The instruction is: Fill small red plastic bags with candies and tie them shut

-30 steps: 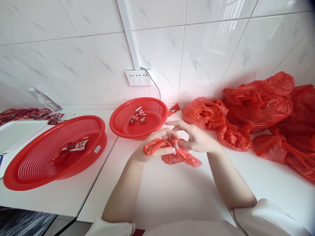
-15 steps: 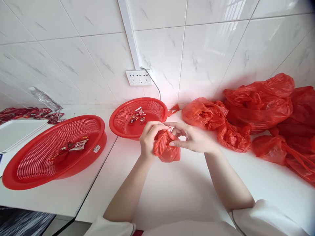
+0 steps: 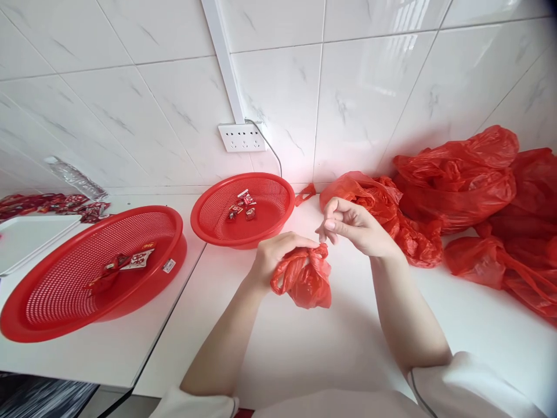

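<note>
My left hand point(image 3: 275, 255) grips the top of a small red plastic bag point(image 3: 304, 280), which rests bunched and knotted on the white table point(image 3: 331, 348). A little above and to the right, my right hand point(image 3: 352, 226) hovers with its fingers curled loosely together and nothing in them. It is clear of the bag.
Two red perforated baskets hold a few wrapped candies: a smaller one point(image 3: 243, 232) behind my hands and a larger one point(image 3: 56, 313) at left. Red plastic bags point(image 3: 461, 191) are piled at right against the tiled wall. A white tray point(image 3: 26, 238) and candy wrappers point(image 3: 47, 204) lie far left.
The bag went from a loose strip stretched between both hands to a tight bundle. My right hand has let go and lifted away to the right; my left hand lowered the bag onto the table.
</note>
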Demonstrator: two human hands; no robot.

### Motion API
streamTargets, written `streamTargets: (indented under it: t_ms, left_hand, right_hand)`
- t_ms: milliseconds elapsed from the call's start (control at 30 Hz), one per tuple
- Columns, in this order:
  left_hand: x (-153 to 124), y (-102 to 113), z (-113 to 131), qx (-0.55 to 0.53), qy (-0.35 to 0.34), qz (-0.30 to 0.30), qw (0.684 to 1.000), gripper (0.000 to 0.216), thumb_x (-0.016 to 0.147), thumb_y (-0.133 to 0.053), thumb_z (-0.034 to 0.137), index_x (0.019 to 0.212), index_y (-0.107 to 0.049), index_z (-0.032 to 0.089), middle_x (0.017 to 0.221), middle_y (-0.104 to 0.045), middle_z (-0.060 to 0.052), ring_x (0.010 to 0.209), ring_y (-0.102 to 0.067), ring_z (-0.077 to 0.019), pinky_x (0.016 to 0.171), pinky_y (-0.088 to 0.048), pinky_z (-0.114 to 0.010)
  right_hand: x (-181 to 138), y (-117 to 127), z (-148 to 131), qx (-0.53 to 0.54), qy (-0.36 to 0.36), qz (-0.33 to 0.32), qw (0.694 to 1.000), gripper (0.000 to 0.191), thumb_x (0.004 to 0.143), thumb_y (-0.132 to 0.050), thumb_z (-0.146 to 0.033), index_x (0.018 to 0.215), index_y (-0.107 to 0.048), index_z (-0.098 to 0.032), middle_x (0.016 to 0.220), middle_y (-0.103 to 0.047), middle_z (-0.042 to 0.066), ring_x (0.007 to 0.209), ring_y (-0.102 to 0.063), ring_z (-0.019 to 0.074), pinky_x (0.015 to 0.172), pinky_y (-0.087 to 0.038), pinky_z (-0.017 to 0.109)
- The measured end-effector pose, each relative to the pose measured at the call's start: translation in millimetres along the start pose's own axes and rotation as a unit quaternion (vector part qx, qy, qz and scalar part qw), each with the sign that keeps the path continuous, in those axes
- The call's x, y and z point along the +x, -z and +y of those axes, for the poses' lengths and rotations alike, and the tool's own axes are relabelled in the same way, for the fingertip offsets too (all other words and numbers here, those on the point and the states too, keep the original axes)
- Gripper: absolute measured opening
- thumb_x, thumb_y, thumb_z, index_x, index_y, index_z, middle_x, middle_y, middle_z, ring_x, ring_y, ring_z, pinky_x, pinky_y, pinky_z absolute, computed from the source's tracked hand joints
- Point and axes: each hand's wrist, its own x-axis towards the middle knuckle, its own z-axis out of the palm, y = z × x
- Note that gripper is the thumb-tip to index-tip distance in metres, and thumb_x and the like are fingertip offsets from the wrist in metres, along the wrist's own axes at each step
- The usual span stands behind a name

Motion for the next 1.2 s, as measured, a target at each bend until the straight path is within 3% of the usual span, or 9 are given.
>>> streamTargets:
  t_ms: [100,167,233,433,567,700,933,1033,1200]
  left_hand:
    - [-1.3,-0.4,1.2,-0.028,0.042,0.030,0.998,0.016,0.081,-0.071,0.015,0.096,-0.072,0.022,0.088,-0.073,-0.002,0.073,-0.067,-0.0149,0.066,-0.053,-0.027]
    - [-1.7,0.8,1.7,-0.030,0.064,0.037,0.997,0.016,0.080,-0.072,0.017,0.096,-0.070,0.021,0.086,-0.073,-0.002,0.074,-0.068,-0.0154,0.066,-0.054,-0.027]
    - [-1.7,2.6,1.1,-0.010,0.069,0.034,0.997,0.017,0.079,-0.072,0.016,0.095,-0.069,0.020,0.086,-0.073,-0.002,0.075,-0.067,-0.0153,0.067,-0.054,-0.027]
    - [-2.7,4.5,-3.6,0.064,0.067,0.002,0.996,0.014,0.082,-0.069,0.019,0.095,-0.067,0.021,0.087,-0.072,-0.002,0.079,-0.066,-0.0159,0.073,-0.053,-0.028]
    - [-2.4,5.3,-3.2,0.111,0.055,0.032,0.992,0.011,0.080,-0.069,0.018,0.089,-0.065,0.021,0.079,-0.070,0.001,0.070,-0.064,-0.0131,0.065,-0.050,-0.024]
    - [0.0,8.1,-0.8,0.131,0.044,0.047,0.989,0.006,0.079,-0.069,0.021,0.083,-0.064,0.021,0.073,-0.068,0.002,0.063,-0.062,-0.0120,0.061,-0.049,-0.023]
    - [0.2,12.8,2.6,0.178,0.008,0.013,0.984,0.007,0.085,-0.062,0.019,0.089,-0.067,0.021,0.072,-0.066,0.001,0.061,-0.058,-0.0109,0.060,-0.046,-0.022]
    - [0.1,19.9,4.6,0.223,0.005,-0.017,0.975,0.019,0.090,-0.057,0.017,0.104,-0.069,0.022,0.083,-0.070,-0.002,0.071,-0.062,-0.0129,0.066,-0.047,-0.024]
    - [2.7,35.1,8.4,0.253,-0.007,-0.049,0.966,0.024,0.092,-0.054,0.016,0.107,-0.071,0.022,0.093,-0.071,-0.005,0.080,-0.064,-0.0152,0.067,-0.047,-0.025]
  right_hand:
    - [-1.7,3.7,-3.2,-0.059,-0.009,-0.037,0.998,0.014,0.092,-0.063,-0.032,0.095,-0.061,-0.018,0.095,-0.065,0.004,0.092,-0.063,0.0155,0.086,-0.051,0.032]
    - [-2.7,4.5,-3.7,-0.084,-0.040,-0.092,0.991,0.017,0.090,-0.065,-0.031,0.099,-0.063,-0.017,0.102,-0.065,0.006,0.095,-0.063,0.0161,0.087,-0.051,0.033]
    - [-3.1,3.2,-2.5,-0.081,-0.053,-0.115,0.989,0.017,0.087,-0.068,-0.030,0.094,-0.062,-0.016,0.096,-0.066,0.005,0.091,-0.063,0.0160,0.085,-0.051,0.033]
    - [-1.2,-4.3,2.0,-0.020,-0.033,-0.037,0.999,0.021,0.090,-0.065,-0.034,0.090,-0.050,-0.020,0.072,-0.058,-0.003,0.066,-0.057,0.0109,0.064,-0.048,0.026]
    - [-0.9,-1.7,0.1,-0.092,-0.062,-0.092,0.990,0.028,0.087,-0.068,-0.038,0.105,-0.057,-0.019,0.090,-0.063,0.002,0.083,-0.059,0.0139,0.073,-0.049,0.028]
    - [-1.2,0.5,-1.2,-0.150,-0.087,-0.121,0.977,0.024,0.088,-0.065,-0.040,0.092,-0.060,-0.017,0.091,-0.065,0.004,0.084,-0.059,0.0150,0.077,-0.048,0.030]
    - [0.8,-9.2,3.5,-0.049,-0.019,-0.021,0.998,0.024,0.089,-0.065,-0.037,0.084,-0.050,-0.020,0.076,-0.054,-0.002,0.070,-0.052,0.0112,0.066,-0.045,0.026]
    - [1.4,-7.0,3.5,-0.118,-0.002,0.018,0.993,0.024,0.090,-0.063,-0.039,0.083,-0.051,-0.019,0.075,-0.048,-0.003,0.068,-0.046,0.0104,0.063,-0.040,0.024]
    - [-2.4,0.9,-3.0,-0.255,-0.025,-0.038,0.966,0.030,0.095,-0.053,-0.044,0.079,-0.051,-0.019,0.071,-0.047,-0.002,0.063,-0.042,0.0110,0.059,-0.036,0.025]
